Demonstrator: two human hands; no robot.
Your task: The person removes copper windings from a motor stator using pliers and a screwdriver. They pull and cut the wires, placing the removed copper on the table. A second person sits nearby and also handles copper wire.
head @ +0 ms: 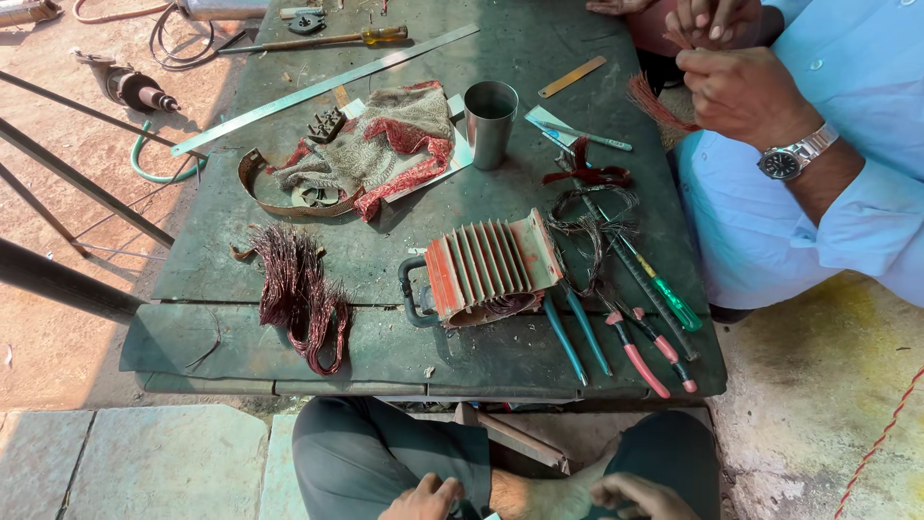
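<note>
Workbench with stripped motor housing, wearer's hands off the bench
Red finned motor housing near the bench front edge, copper wire bundle toward its front-left corner; left hand and right hand rest on the knees below

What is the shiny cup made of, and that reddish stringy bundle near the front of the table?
The cup looks like metal, probably steel: plain grey, dull shine, thin rim. The stringy bundle looks like copper wire: many thin reddish-brown strands, glinting, bent into loops. It lies on the worn green table.
</note>
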